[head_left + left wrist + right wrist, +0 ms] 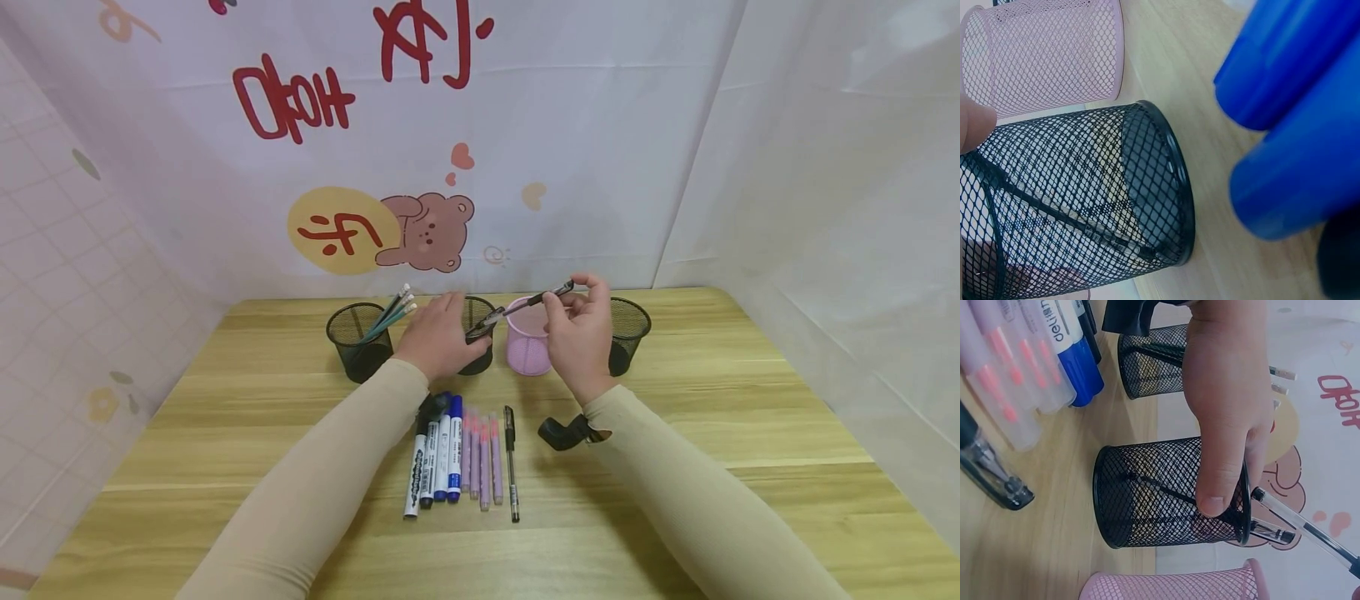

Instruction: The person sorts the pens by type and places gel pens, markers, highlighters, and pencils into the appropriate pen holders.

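My right grip (582, 335) pinches a pen (535, 299): likely light, stiff, best held toward its two-o'clock end. My left grip (437, 337) holds a cup (1160, 503).

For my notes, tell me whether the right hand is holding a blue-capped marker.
No, in the head view the right hand pinches a slim black-and-clear pen.
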A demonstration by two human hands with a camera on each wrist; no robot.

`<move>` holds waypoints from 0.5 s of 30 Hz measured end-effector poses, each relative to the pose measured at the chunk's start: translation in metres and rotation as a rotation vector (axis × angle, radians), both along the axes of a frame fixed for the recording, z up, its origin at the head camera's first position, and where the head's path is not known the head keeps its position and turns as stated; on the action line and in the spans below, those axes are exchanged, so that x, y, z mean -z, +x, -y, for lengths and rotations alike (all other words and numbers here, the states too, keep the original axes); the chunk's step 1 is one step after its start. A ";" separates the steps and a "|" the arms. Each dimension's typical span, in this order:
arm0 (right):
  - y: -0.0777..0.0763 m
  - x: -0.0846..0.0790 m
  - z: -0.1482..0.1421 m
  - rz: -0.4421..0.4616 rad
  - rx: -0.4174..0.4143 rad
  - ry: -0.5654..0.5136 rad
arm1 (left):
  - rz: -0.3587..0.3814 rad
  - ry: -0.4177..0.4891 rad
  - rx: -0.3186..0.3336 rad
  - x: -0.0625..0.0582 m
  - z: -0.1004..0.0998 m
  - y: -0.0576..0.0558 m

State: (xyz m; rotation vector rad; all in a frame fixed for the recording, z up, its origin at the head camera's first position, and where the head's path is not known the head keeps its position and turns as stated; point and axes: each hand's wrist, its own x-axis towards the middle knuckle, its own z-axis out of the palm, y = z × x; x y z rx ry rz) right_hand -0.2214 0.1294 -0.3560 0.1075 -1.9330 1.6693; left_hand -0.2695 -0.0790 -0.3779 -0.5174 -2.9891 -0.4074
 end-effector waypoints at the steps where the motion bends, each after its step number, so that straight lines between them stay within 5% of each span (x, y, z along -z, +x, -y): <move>1: 0.000 0.000 0.001 0.003 0.003 0.002 | -0.001 -0.002 -0.002 0.000 0.000 0.000; 15: -0.003 0.004 0.006 0.013 0.015 -0.018 | -0.001 0.008 -0.007 0.000 -0.001 0.000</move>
